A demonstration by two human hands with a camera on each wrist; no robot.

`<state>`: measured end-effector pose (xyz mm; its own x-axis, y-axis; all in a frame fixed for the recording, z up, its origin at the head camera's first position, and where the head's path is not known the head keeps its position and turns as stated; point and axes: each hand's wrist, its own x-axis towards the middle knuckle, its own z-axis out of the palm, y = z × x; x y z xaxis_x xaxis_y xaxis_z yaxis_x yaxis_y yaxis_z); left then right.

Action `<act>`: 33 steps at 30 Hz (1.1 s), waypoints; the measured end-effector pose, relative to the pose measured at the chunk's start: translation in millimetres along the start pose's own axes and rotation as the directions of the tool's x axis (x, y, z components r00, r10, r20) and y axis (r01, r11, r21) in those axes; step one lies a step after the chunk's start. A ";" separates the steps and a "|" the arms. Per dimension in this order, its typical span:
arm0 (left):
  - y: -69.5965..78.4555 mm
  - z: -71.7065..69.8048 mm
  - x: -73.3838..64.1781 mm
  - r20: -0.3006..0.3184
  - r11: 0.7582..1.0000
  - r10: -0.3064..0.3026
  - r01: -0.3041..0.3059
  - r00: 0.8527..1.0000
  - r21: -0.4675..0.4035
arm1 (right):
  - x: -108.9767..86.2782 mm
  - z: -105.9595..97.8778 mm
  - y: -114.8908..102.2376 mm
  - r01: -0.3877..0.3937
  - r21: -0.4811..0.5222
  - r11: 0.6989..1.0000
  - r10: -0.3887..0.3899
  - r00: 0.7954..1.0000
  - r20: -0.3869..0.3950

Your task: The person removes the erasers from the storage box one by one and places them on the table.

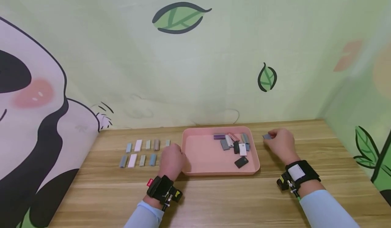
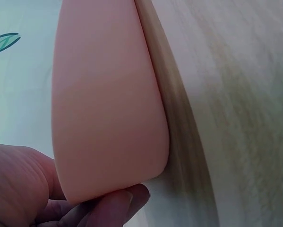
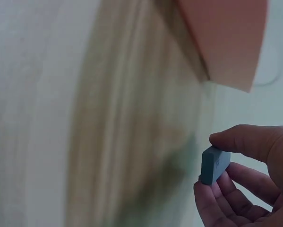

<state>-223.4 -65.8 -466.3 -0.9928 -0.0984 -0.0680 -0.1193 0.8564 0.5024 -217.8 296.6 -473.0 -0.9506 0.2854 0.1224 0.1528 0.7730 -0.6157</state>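
My right hand (image 1: 280, 145), right of the pink tray (image 1: 198, 171), pinches a small blue-grey block (image 3: 216, 164) between thumb and fingers, held above the table. Past the tray's left wall is my left hand (image 1: 172, 158), fingers bent, right beside a pale green block (image 1: 167, 142). In the left wrist view the tray wall (image 2: 108, 118) covers part of that hand's fingers, so whether they hold anything is hidden. Inside the tray, toward its right, lie several mixed blocks, among them a purple one (image 1: 219, 137), a white one (image 1: 242, 149) and a black one (image 1: 241, 162).
Two rows of small blocks lie on the wooden table (image 1: 213, 197) left of the tray, including a white one (image 1: 132, 160) and a blue one (image 1: 153, 159). A printed cloth wall (image 1: 207, 78) rises behind the table's far edge.
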 end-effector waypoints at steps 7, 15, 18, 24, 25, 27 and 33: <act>5.8 -5.4 -2.8 0.028 1.000 -0.008 0.008 1.000 0.003 | 2.2 5.2 5.3 -0.044 -0.025 0.999 0.045 0.999 0.013; 3.9 -4.5 -1.7 0.035 1.000 -0.027 0.027 0.999 -0.004 | 5.4 3.9 3.2 -0.065 -0.052 0.997 0.067 0.997 0.034; 0.7 -3.1 -1.7 0.021 1.000 -0.025 0.025 0.999 -0.013 | 5.2 2.9 2.3 -0.057 -0.059 0.997 0.060 0.997 0.048; -6.9 -4.0 -2.0 -0.002 0.997 -0.012 0.012 1.000 -0.070 | 3.8 1.4 1.8 -0.032 -0.056 0.998 0.037 0.995 0.097; -7.3 -5.2 -2.0 0.009 0.995 -0.021 0.022 1.000 -0.092 | 3.5 1.3 2.0 -0.035 -0.059 0.998 0.041 0.994 0.105; -7.9 -8.4 -1.9 0.011 0.992 -0.019 0.020 1.000 -0.124 | 3.1 1.2 2.1 -0.041 -0.068 0.997 0.048 0.992 0.114; -7.0 -17.4 -1.4 -0.033 0.987 0.044 -0.049 0.998 -0.151 | -0.7 -2.6 -15.3 0.019 -0.090 0.996 -0.007 0.991 0.133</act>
<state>-221.3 -80.5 -454.7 -0.9969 -0.0771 -0.0171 -0.0706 0.7736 0.6297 -218.8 286.0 -461.6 -0.9790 0.2024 0.0221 0.1587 0.8263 -0.5404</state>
